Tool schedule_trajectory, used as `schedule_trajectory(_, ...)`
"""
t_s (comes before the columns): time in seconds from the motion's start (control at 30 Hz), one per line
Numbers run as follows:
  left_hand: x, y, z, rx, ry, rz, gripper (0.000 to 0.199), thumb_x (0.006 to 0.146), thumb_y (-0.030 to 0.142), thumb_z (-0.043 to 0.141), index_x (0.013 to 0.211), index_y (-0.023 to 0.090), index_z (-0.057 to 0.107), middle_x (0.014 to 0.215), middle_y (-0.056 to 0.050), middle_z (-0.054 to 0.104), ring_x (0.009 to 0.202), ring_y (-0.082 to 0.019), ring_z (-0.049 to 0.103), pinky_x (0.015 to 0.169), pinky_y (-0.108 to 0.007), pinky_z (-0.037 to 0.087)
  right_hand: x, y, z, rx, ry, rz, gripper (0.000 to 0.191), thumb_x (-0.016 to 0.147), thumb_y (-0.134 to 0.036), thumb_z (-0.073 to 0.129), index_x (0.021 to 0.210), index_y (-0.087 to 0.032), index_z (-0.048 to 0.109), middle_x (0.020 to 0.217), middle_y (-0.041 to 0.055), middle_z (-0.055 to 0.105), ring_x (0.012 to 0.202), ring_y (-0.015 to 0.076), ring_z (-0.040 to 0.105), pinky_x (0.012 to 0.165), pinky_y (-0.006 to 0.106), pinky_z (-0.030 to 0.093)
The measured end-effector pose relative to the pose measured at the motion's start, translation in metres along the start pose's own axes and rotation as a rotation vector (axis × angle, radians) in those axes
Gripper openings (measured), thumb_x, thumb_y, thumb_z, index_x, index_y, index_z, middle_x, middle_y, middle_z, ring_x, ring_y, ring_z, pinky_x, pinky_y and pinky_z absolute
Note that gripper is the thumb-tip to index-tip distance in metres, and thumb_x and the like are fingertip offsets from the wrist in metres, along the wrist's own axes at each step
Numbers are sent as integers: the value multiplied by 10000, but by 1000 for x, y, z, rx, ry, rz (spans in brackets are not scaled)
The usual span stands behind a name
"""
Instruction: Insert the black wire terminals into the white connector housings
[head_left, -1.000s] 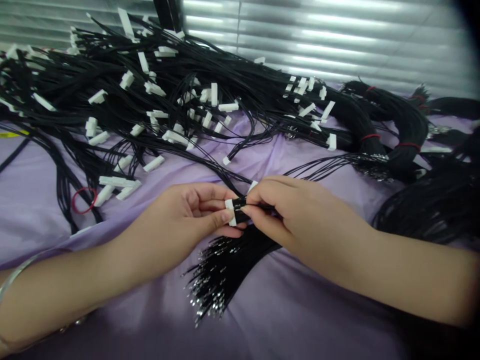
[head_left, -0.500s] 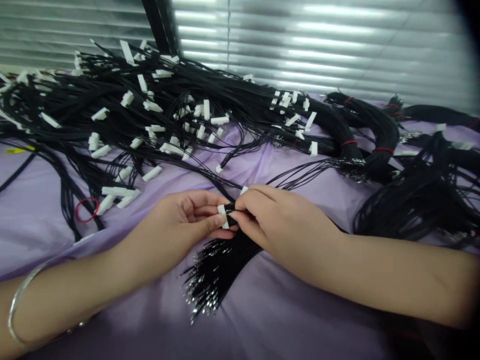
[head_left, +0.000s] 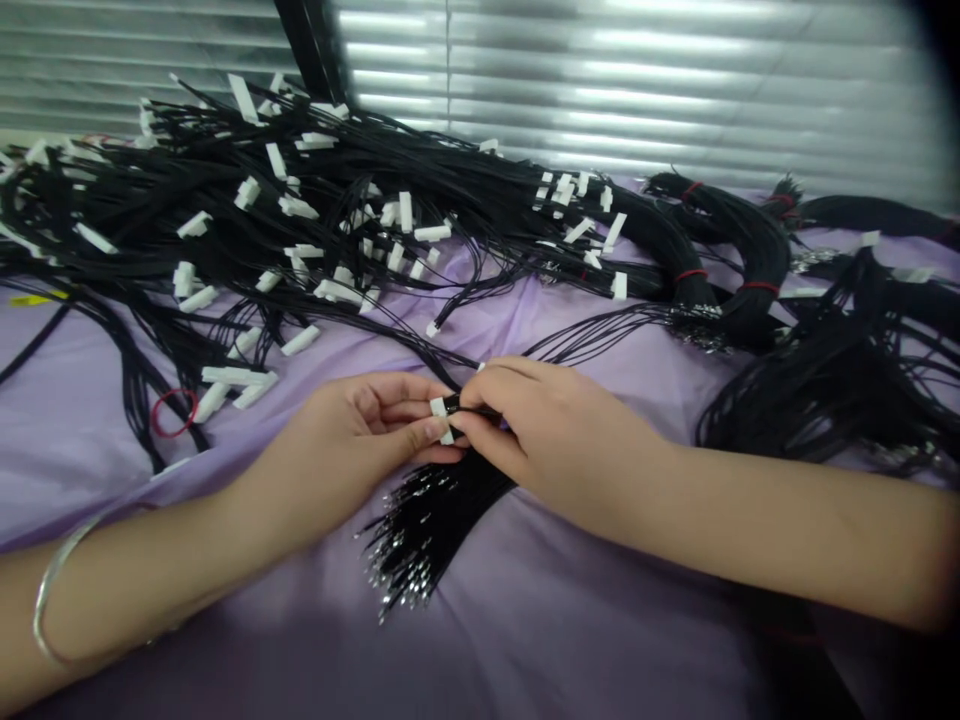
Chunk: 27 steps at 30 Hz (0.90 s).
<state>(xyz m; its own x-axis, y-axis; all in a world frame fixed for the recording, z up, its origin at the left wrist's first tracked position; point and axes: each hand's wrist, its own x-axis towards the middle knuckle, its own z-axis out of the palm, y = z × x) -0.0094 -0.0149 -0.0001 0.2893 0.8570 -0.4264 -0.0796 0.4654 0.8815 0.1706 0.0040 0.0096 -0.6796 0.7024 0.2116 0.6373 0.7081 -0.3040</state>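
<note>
A small white connector (head_left: 441, 420) is pinched between the thumb and fingers of my left hand (head_left: 375, 425). Right beside it, my right hand (head_left: 555, 430) has its thumb and forefinger closed on a black wire at the connector's side; the fingertips partly hide the wire end. Black wires run from the connector under my right hand. Below both hands lies a thick bundle of black wires (head_left: 442, 530), its silvery metal tips fanned toward the lower left.
A large heap of black wires (head_left: 337, 190) with white connectors spans the back. Bundles tied with red bands (head_left: 761, 286) lie at the right. A red band (head_left: 174, 412) rests at left on the purple cloth (head_left: 585, 620). Blinds (head_left: 637, 80) stand behind.
The whole view has shifted slightly, with the things a little higher and further left. My right fingertips sit closer to the white connector. Both hands keep their hold.
</note>
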Motion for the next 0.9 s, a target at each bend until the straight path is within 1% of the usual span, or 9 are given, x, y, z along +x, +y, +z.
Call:
schedule_trajectory(0.1, 0, -1, -2, -16, -17, -9, 167, 771, 170, 723, 921, 135, 660, 868, -46, 747, 820, -159, 712, 776, -213, 576, 0, 1, -5, 75, -3, 46, 96, 829, -178, 572, 774, -146, 643, 759, 18, 647, 709, 134, 568, 646, 242, 402)
schedule_trajectory(0.2, 0, -1, -3, -1, -18, -1, 151, 774, 178, 721, 911, 142, 668, 859, -36, 742, 787, -140, 708, 759, -198, 573, 1, 3, -7, 124, -13, 101, 93, 819, -157, 573, 750, -148, 634, 718, -1, 633, 639, 105, 526, 601, 222, 372)
schedule_trajectory(0.37, -1, -2, 0, 34, -10, 37, 122, 786, 176, 706, 895, 143, 665, 836, -8, 724, 776, -122, 700, 752, -182, 572, 3, 4, -5, 171, -30, 85, 119, 844, -139, 556, 755, -145, 635, 723, -6, 625, 661, 97, 519, 607, 214, 355)
schedule_trajectory(0.53, -2, -2, 3, 42, 11, 52, 82, 801, 150, 678, 879, 133, 657, 857, -17, 720, 770, -117, 698, 741, -179, 572, 5, 3, -2, 218, -24, 65, 168, 860, -123, 524, 743, -138, 644, 731, -1, 636, 695, 99, 534, 647, 216, 368)
schedule_trajectory(0.63, -4, -1, 3, 51, 24, 61, 82, 798, 142, 676, 875, 123, 656, 849, -24, 720, 750, -116, 696, 727, -177, 570, 5, 3, -2, 224, -24, 49, 175, 863, -120, 518, 764, -137, 661, 753, 0, 649, 711, 93, 540, 667, 211, 373)
schedule_trajectory(0.73, -4, -1, 2, 45, 15, 60, 88, 791, 145, 683, 869, 118, 652, 843, -29, 721, 763, -123, 696, 745, -191, 570, 5, 2, -4, 225, -31, 47, 164, 855, -126, 532, 759, -143, 664, 750, -10, 652, 696, 84, 537, 663, 207, 373)
schedule_trajectory(0.83, -2, -2, 1, 19, -15, 50, 122, 789, 161, 692, 897, 124, 649, 830, -24, 719, 784, -124, 694, 764, -200, 572, 2, 0, -7, 160, -26, 59, 107, 833, -164, 572, 785, -136, 664, 742, 0, 652, 675, 101, 542, 642, 228, 382)
schedule_trajectory(0.9, 0, -3, -1, 19, -33, 52, 136, 789, 178, 696, 907, 126, 651, 824, -19, 714, 783, -124, 693, 757, -203, 577, 0, 1, -9, 93, -4, 46, 122, 842, -192, 569, 832, -118, 665, 767, 25, 648, 688, 124, 552, 634, 252, 397)
